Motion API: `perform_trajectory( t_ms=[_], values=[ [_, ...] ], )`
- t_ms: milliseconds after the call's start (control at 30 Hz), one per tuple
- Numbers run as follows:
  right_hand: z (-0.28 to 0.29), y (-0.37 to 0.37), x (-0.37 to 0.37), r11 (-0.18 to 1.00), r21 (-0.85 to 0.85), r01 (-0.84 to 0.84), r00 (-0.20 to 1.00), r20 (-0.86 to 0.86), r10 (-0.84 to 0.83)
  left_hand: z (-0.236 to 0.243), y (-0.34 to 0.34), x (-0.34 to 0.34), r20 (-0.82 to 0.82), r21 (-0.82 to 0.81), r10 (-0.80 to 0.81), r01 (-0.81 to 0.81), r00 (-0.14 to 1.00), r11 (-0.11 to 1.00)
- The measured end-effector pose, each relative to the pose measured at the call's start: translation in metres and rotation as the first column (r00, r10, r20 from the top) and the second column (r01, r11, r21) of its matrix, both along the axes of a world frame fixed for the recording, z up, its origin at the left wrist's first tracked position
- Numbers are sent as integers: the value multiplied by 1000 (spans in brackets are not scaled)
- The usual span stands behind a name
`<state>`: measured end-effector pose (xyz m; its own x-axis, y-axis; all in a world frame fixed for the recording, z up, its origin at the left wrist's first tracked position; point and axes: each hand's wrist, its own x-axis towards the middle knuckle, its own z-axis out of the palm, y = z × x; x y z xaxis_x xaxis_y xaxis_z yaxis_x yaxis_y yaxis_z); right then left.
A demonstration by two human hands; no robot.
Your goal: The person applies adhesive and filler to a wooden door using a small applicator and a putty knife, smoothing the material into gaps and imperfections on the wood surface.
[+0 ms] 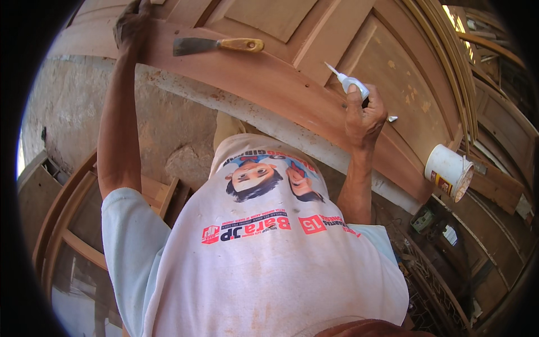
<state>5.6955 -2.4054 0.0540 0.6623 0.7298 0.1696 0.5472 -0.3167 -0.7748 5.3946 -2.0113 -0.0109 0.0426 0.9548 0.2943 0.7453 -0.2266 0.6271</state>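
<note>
Shirt nearest; R fingers grip wht btl; L fingers on door, can't tell grip.

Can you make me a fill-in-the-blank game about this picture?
1. The small bottle with a long thin tip is in the person's ____ grip.
2. The scraper, lying on the door, has a handle made of ____.
3. The bucket at the picture's right side is mostly coloured ____.

Missing words: right; wood; white.
</note>
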Motion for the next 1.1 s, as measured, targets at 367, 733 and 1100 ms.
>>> perform_trajectory(
  t_ms=[367, 733, 1100],
  values=[
    [2, 2, 1, 1000, -28, -12, 998, 59, 14, -5, 4, 0, 64, -5, -8, 8, 998, 1000],
    [-3, 4, -20, 979, 195, -60, 812, -561, 162, 7, -21, -32, 498, 125, -70, 9, 864, 992],
    [-18, 82, -132, 764, 320, -560, 602, -476, 641, 34, -267, 3, 832, -256, -82, 510, 549, 821]
  ],
)
